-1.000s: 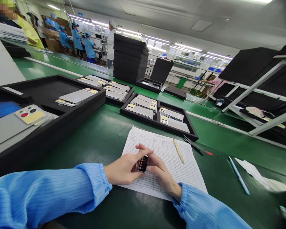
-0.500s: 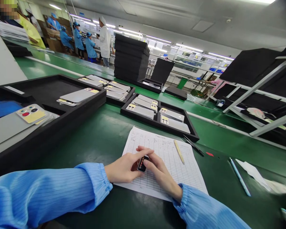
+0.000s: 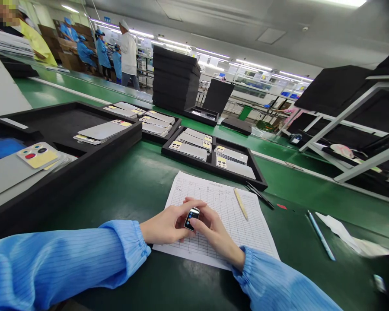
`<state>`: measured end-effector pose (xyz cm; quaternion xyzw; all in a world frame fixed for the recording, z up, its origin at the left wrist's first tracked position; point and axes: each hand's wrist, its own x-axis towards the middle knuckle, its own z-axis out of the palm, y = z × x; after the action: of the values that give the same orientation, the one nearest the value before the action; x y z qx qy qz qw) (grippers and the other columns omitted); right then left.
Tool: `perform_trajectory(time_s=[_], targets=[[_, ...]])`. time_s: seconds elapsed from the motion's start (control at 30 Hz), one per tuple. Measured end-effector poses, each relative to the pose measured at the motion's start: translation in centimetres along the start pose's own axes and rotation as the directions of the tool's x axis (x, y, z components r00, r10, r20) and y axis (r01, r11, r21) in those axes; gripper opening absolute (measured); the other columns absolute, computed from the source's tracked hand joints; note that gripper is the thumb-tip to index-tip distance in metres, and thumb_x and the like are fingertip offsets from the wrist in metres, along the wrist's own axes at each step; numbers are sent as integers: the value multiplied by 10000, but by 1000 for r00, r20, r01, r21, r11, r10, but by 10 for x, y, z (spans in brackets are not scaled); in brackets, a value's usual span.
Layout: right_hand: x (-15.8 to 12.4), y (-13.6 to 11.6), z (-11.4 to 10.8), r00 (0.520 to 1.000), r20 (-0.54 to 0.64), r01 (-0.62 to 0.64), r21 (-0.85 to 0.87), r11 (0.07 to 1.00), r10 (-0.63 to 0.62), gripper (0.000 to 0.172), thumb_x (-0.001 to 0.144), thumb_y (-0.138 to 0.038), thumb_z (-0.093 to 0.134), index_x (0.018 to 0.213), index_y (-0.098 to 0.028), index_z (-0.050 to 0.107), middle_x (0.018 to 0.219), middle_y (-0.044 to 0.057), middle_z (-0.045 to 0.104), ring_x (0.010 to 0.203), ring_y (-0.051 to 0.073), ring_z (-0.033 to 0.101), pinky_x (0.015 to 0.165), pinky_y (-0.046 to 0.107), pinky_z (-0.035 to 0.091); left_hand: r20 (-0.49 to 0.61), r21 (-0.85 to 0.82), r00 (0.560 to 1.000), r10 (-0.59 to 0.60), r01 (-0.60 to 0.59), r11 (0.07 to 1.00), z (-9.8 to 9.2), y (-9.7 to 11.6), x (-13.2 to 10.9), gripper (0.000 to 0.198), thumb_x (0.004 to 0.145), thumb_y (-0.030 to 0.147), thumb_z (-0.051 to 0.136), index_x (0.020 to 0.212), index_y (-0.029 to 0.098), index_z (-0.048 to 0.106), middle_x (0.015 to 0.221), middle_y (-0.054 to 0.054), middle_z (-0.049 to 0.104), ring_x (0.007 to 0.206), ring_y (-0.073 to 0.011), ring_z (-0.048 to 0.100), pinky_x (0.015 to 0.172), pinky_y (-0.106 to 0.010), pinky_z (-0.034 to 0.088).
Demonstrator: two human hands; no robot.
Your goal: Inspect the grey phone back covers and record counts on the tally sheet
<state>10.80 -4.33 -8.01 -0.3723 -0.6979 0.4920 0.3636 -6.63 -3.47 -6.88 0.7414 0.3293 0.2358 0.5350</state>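
Note:
My left hand [image 3: 167, 224] and my right hand [image 3: 214, 235] meet over a printed form sheet [image 3: 233, 224] on the green table. Both pinch a small dark rectangular piece [image 3: 192, 218] with coloured dots on its glossy face, held tilted between the fingertips. My forearms are in light blue striped sleeves. A thin tan stick [image 3: 240, 204] lies on the sheet just right of my hands.
Black trays [image 3: 210, 162] holding grey phone back covers sit beyond the sheet and along the left [image 3: 84, 160]. A stack of black trays [image 3: 175, 80] stands further back. A blue pen [image 3: 320, 235] and white wrapper [image 3: 343, 233] lie to the right. People in blue coats stand far left.
The small dark piece has been turned between my fingers and now catches a glare. My hands stayed on the sheet. A person in white walked left in the background.

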Motion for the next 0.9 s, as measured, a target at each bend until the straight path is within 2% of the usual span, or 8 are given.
perform_trajectory(time_s=[0.13, 0.27, 0.43, 0.57, 0.7, 0.77, 0.8, 0.9], targets=[[1, -1, 0, 1000, 8, 10, -17, 1000, -10, 358, 871, -351, 481, 1192, -194, 497, 957, 42, 602, 776, 175, 580, 883, 366, 419, 8, 7, 1000, -15, 15, 1000, 0, 0, 1, 651, 753, 139, 572, 1340, 244, 311, 611, 59, 416, 520, -90, 428, 495, -200, 357], [1, -1, 0, 1000, 9, 6, -13, 1000, -6, 348, 874, -354, 478, 1186, -202, 501, 1007, 42, 595, 675, 139, 554, 857, 350, 433, 0, 14, 1000, -8, 8, 1000, 1, 0, 0, 652, 744, 140, 582, 1336, 222, 324, 586, 67, 392, 518, -90, 421, 493, -198, 351], [-1, 0, -2, 1000, 12, 9, -40, 999, -8, 367, 858, -337, 504, 1192, -186, 505, 1107, 67, 587, 895, 201, 570, 889, 371, 421, -19, 12, 1000, 14, -13, 1000, 1, 0, 0, 655, 724, 148, 595, 1323, 225, 342, 635, 60, 413, 533, -81, 409, 506, -194, 358], [-3, 1, 0, 1000, 7, -14, 27, 1000, 14, 400, 842, -314, 533, 1218, -185, 488, 1236, 77, 526, 1151, 234, 463, 976, 383, 368, -20, 22, 1000, 7, -6, 1000, 1, -2, 1, 644, 730, 166, 595, 1320, 241, 346, 643, 55, 431, 542, -87, 417, 508, -199, 357], [10, 0, -2, 992, -83, -80, 213, 974, 100, 437, 861, -380, 465, 1255, -192, 445, 1270, 82, 507, 1104, 208, 519, 928, 372, 426, 2, -77, 998, -62, 62, 995, 2, -3, 1, 609, 774, 227, 561, 1326, 234, 303, 716, 30, 488, 560, -104, 477, 549, -229, 429], [18, -1, -21, 975, -158, -124, 191, 974, 155, 430, 874, -405, 394, 1230, -173, 468, 1158, 99, 587, 908, 188, 619, 770, 349, 508, 14, -85, 994, -105, 106, 991, 0, -2, 1, 574, 789, 275, 548, 1306, 235, 301, 724, 29, 487, 578, -115, 497, 570, -245, 454], [19, -2, -38, 968, -196, -144, 87, 986, 158, 399, 865, -391, 410, 1167, -157, 522, 1057, 94, 636, 833, 173, 634, 718, 322, 518, 27, -65, 992, -126, 127, 990, -1, -1, 1, 554, 792, 299, 546, 1289, 238, 309, 710, 34, 477, 587, -121, 501, 575, -248, 458], [-1, -9, -107, 924, -361, -169, -102, 980, 122, 209, 743, -300, 607, 894, -164, 653, 815, 44, 675, 687, 153, 614, 588, 261, 489, 41, -25, 986, -159, 160, 987, -1, 3, 2, 501, 787, 345, 544, 1230, 241, 336, 680, 48, 456, 573, -120, 484, 550, -241, 444]])
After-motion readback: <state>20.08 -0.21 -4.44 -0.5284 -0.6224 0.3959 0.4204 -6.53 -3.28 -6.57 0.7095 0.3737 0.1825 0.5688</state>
